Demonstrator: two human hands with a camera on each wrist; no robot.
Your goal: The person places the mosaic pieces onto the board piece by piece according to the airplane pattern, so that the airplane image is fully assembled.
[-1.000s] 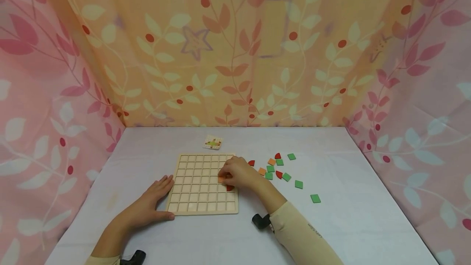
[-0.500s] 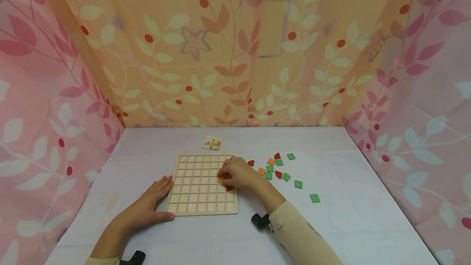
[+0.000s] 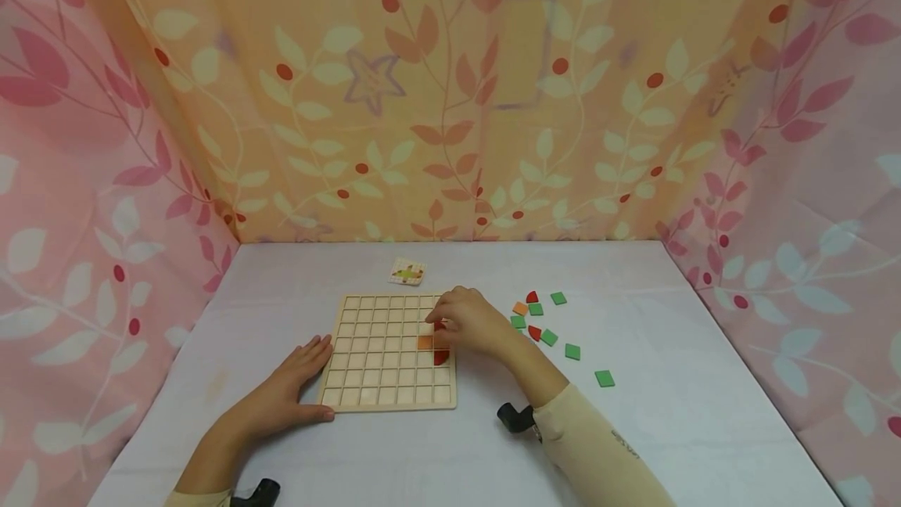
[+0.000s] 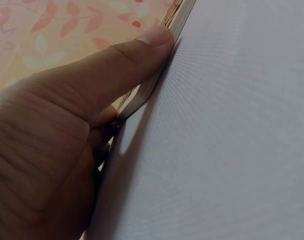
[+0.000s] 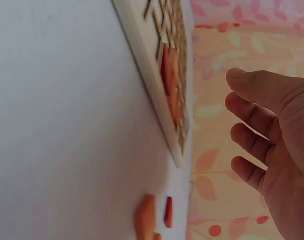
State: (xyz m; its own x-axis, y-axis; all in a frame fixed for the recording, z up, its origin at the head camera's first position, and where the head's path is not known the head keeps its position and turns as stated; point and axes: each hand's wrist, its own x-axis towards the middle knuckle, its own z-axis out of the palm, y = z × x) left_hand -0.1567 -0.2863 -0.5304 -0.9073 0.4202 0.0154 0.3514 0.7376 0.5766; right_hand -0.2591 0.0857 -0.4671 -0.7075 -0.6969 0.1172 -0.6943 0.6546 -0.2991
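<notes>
A wooden grid board (image 3: 380, 372) lies on the table, its squares framed by raised lines. At its left side rests my left hand (image 3: 285, 383), fingers straight along the edge; the thumb (image 4: 154, 37) touches the front edge in the left wrist view. Over the board's right side hovers my right hand (image 5: 292, 120), fingers loosely bent, nothing between them. An orange square tile (image 3: 425, 343) sits in the grid under that hand. Diagonally in front of it lies a red rounded tile (image 3: 441, 358). More red (image 3: 439, 325) shows on the board behind, partly hidden by the fingers.
To the right of the board are scattered several green tiles (image 3: 549, 337), red tiles (image 3: 535, 332) and an orange tile (image 3: 520, 308). A small picture card (image 3: 407, 272) lies behind the board. Floral curtains (image 3: 450, 100) surround the table at the back and sides.
My right hand has let go of the orange tile, leaving it in the grid, and has moved up and to the right. The left hand and the board stay put.
</notes>
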